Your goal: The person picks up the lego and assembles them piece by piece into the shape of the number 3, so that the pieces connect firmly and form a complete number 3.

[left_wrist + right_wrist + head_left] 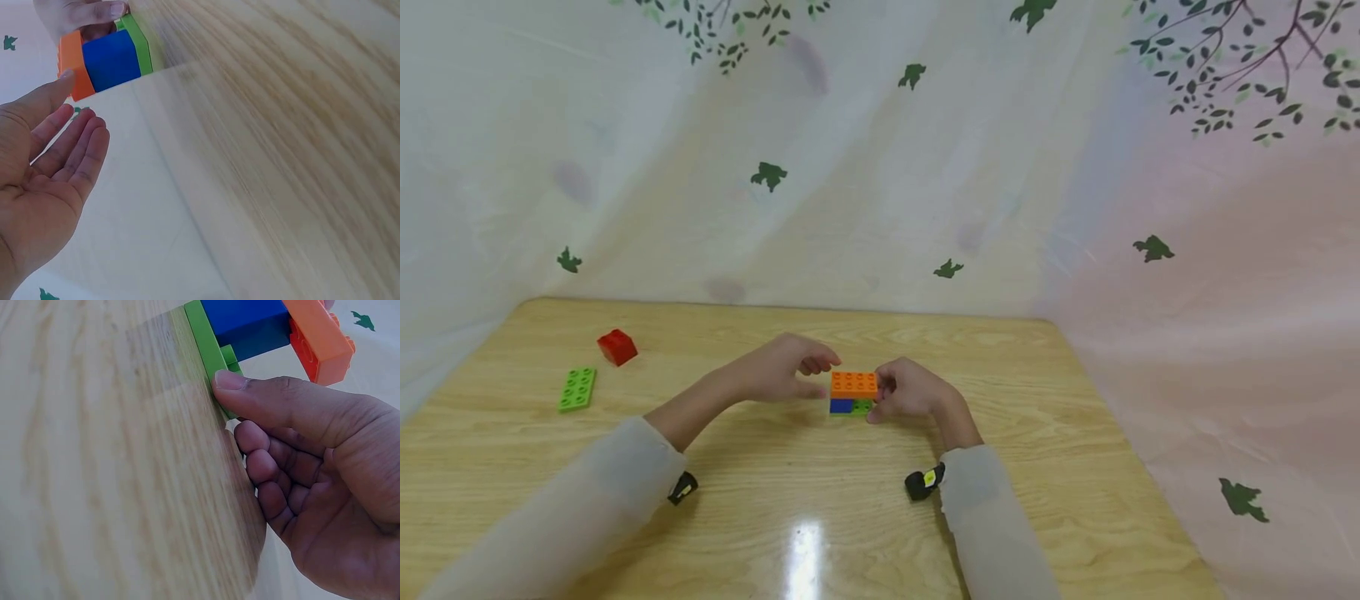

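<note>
A small stack of toy building bricks stands on the table's middle: an orange brick [853,383] on top, a blue brick [112,59] beneath its left part, and a light green plate [206,347] at the bottom. On the right, my right hand [913,390] pinches the end of the green plate, thumb on its edge and the other fingers curled. My left hand [786,367] is at the stack's left side with fingers loosely extended. In the left wrist view its thumb tip overlaps the orange brick; whether they touch I cannot tell.
Over at the left of the wooden table [790,500] lie a red brick [617,347] and another light green plate [577,390], apart from each other. Behind the table hangs a pale curtain [850,225] with leaf prints.
</note>
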The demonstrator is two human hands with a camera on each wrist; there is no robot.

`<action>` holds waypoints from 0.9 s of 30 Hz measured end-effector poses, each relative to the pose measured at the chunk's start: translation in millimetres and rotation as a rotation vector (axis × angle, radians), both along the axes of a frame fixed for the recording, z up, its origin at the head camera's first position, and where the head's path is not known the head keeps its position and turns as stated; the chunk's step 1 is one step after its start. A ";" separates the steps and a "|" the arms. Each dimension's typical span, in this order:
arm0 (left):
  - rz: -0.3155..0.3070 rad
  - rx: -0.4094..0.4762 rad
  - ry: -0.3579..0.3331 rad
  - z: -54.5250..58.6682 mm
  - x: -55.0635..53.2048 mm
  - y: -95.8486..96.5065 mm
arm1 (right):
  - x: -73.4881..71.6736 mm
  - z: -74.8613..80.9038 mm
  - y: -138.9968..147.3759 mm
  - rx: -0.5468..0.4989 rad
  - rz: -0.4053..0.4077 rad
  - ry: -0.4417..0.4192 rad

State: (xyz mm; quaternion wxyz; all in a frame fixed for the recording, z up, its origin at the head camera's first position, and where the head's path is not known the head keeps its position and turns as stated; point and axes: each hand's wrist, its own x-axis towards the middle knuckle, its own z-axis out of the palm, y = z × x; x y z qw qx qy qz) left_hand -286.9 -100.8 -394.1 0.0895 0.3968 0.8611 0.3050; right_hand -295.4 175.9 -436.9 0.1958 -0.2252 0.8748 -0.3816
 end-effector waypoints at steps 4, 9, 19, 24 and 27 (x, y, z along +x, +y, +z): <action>0.022 0.005 0.003 0.6 -1.9 -13.4 | -0.4 -0.1 0.7 0.002 -0.014 -0.014; 0.061 -0.002 0.010 -0.1 -3.8 -33.3 | 0.5 0.8 0.5 0.008 -0.016 -0.008; 0.162 -0.029 0.079 0.2 -7.6 -82.4 | 0.4 -0.1 1.3 0.007 0.001 -0.002; 0.223 -0.034 0.108 4.1 -4.1 -107.4 | 0.1 0.0 2.4 0.022 -0.001 0.013; 0.270 -0.042 0.115 6.9 0.3 -122.2 | 0.1 -0.1 2.6 0.030 0.004 0.017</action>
